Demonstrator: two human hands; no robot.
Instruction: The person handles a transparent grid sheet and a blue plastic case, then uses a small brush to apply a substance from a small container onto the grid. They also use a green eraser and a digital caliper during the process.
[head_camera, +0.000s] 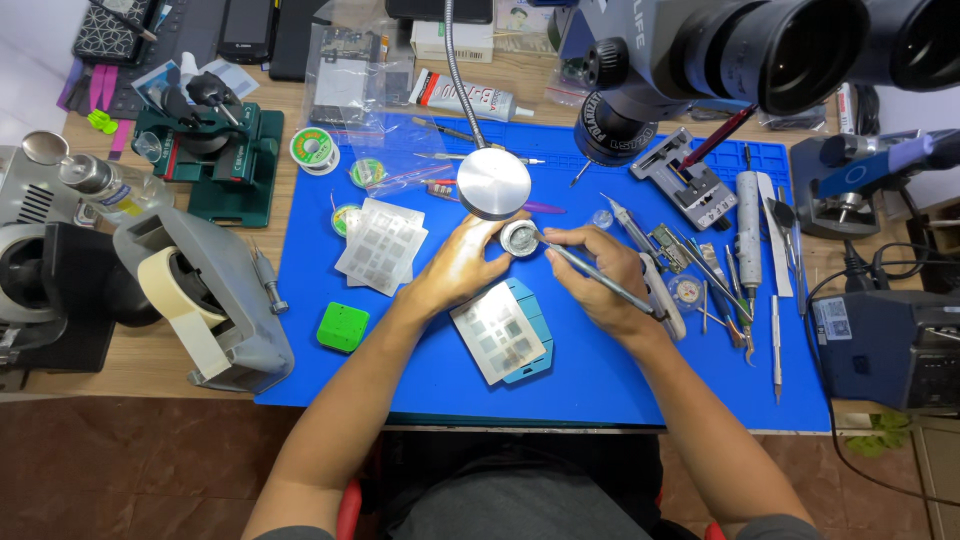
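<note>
At the centre of the frame, the left hand (462, 262) grips a small round silver tin (519, 238) while the right hand (598, 275) is closed on a slim metal tool (597, 279), its tip dipped in. I'd say the work is midway: the square metal stencil on its blue holder (502, 331) lies untouched just below on the blue mat (560, 380).

Wooden bench (100, 365) before me, topped by a blue work mat (600, 370). On the mat — a metal stencil on its blue holder (503, 333), loose stencil sheets (382, 245), a green block (343, 327), solder-wick spools (313, 149), tweezers and drivers (775, 335). On bare wood — a grey tape dispenser (205, 290), a green clamp fixture (215, 150).
</note>
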